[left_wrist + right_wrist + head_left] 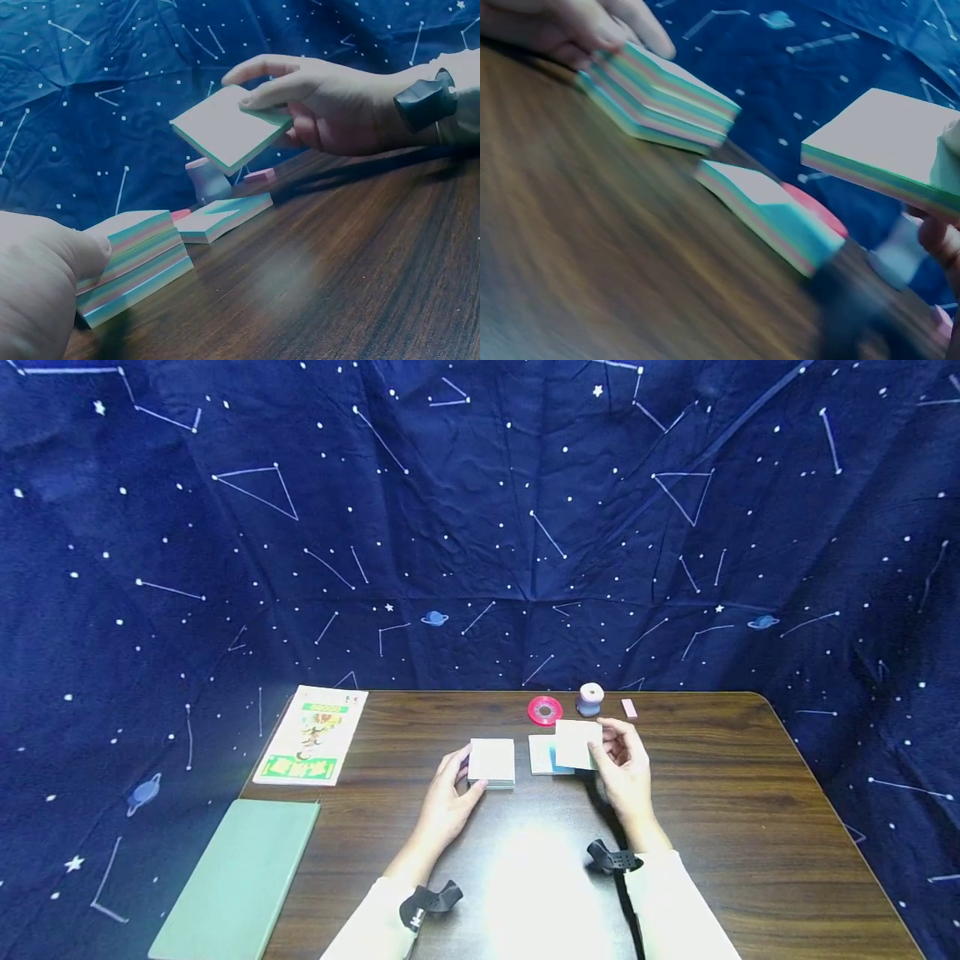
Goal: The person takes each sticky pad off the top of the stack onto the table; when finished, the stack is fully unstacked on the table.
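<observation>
In my right hand point(626, 764) I hold a square pad of note paper point(576, 744), thumb on top and fingers beneath, raised above the table. Its edge shows bands of green, pink and yellow in the right wrist view. My left hand point(448, 797) grips the left side of a taller stack of note pads point(492, 762) on the table, its thumb at the near edge. Between the hands another note pad point(542, 755) lies flat, partly covered by the raised pad in the head view, with a blue shadow across its top.
Behind the pads are a red disc point(545, 711), a pale spool-shaped object point(590, 699) and a small pink block point(629, 708). On the left lie a printed booklet point(311, 735) and a green notebook point(236, 877). A dark starry cloth point(480, 527) hangs behind the wooden table point(720, 827).
</observation>
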`<control>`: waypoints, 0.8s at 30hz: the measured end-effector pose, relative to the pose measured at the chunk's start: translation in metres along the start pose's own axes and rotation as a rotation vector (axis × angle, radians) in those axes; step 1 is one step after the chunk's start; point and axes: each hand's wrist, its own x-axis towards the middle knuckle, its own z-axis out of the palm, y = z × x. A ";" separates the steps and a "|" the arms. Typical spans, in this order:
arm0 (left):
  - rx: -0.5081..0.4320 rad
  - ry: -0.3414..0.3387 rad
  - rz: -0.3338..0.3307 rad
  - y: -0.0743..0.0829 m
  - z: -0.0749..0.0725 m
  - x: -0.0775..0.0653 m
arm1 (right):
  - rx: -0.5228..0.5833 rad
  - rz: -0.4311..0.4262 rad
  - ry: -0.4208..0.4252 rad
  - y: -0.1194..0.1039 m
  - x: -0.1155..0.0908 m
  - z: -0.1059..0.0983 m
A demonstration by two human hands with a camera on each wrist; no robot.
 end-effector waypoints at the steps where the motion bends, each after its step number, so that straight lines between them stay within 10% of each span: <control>1: 0.002 0.002 0.001 0.000 0.000 0.000 | -0.006 0.009 0.008 0.001 0.002 -0.004; 15: 0.001 0.003 0.021 0.000 0.000 0.001 | -0.107 0.126 0.143 0.003 0.020 -0.045; 24: 0.000 0.001 0.010 0.000 0.000 0.000 | -0.360 0.227 0.054 0.010 0.020 -0.054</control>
